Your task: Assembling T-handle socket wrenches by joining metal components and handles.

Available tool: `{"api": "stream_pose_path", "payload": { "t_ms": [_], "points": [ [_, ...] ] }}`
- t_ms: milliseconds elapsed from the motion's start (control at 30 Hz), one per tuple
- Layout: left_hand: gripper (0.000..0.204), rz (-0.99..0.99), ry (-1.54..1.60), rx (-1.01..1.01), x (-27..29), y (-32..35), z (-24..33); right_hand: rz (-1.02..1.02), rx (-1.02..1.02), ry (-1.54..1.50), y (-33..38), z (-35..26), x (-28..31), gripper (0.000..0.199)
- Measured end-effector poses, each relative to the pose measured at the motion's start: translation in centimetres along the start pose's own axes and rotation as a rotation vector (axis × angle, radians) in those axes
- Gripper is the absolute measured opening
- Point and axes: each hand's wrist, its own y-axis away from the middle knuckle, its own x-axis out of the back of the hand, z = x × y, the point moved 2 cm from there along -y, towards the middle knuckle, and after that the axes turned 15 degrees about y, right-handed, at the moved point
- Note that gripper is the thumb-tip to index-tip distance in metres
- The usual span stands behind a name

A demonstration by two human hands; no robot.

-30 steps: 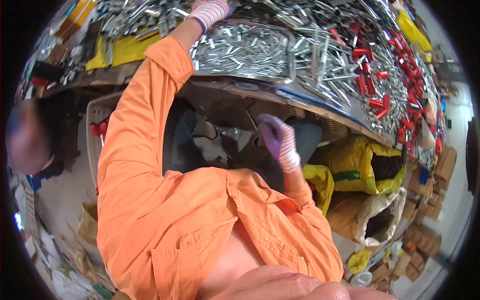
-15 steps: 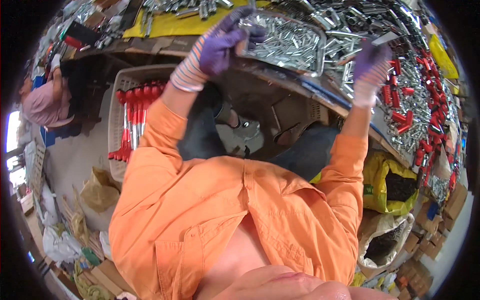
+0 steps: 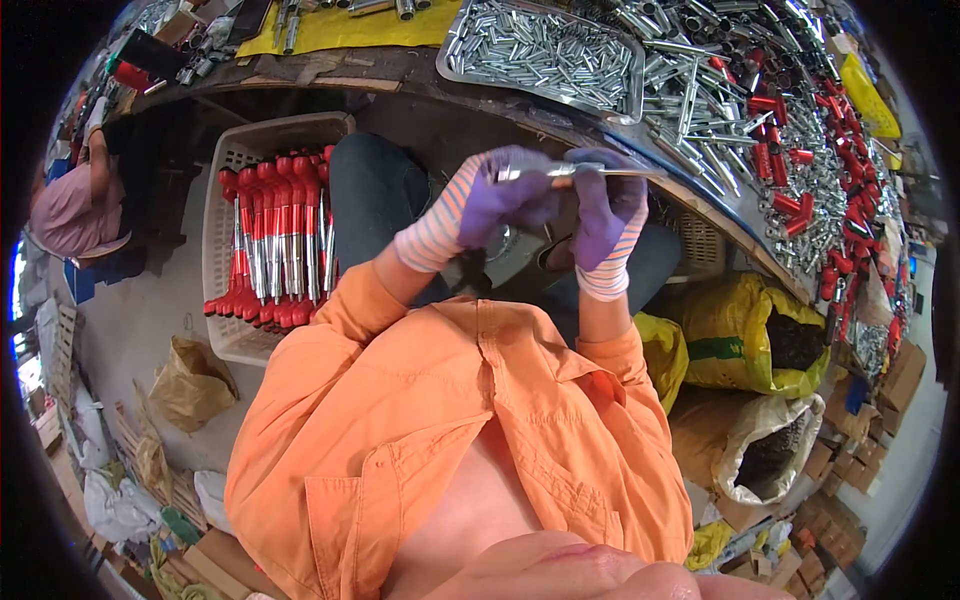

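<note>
While a slender silver metal rod (image 3: 583, 168) spans the purple-gloved left hand (image 3: 503, 205) and right hand (image 3: 606, 208) before the worn brown tabletop (image 3: 420, 72), both grip it, probably for steadiness. Red-handled metal tools (image 3: 272, 235) line a beige plastic basket (image 3: 213, 250).

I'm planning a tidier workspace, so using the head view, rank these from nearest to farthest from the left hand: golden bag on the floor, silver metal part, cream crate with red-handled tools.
From the left hand:
1. Silver metal part: in its grip.
2. Cream crate: off to the left.
3. Golden bag: farther left, past the crate.
</note>
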Motion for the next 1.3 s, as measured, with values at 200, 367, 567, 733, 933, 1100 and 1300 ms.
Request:
{"api": "stream_pose_path", "payload": {
  "t_ms": [200,367,567,733,933,1100,1300],
  "points": [
    [0.023,-0.157,-0.33,0.316,3.1,3.0,-2.3,-0.17,-0.132,-0.027,0.3,1.1,1.1,0.029],
    [0.023,-0.072,-1.092,-0.242,3.0,3.2,-3.9,-0.372,-0.199,0.287,0.9,1.3,1.4,0.026],
    [0.027,-0.45,-0.317,0.525,3.6,2.1,-2.9,-0.37,-0.167,0.163,1.9,1.5,1.2,0.029],
    [0.031,-0.344,-0.856,0.068,1.0,2.0,-1.9,-0.152,-0.178,0.039,2.4,0.9,0.6,0.032],
    [0.022,-0.393,-0.362,0.336,0.3,1.1,-0.9,-0.312,0.374,0.656,2.5,-0.6,-0.9,0.032],
    [0.07,-0.182,-0.537,-0.291,2.0,1.5,-0.2,-0.362,-0.015,0.191,2.0,0.3,1.2,0.059],
    [0.07,0.09,-0.27,-0.04,5.5,2.3,0.0,-0.786,0.057,0.929,2.8,1.5,1.1,0.034]
  ]
}}
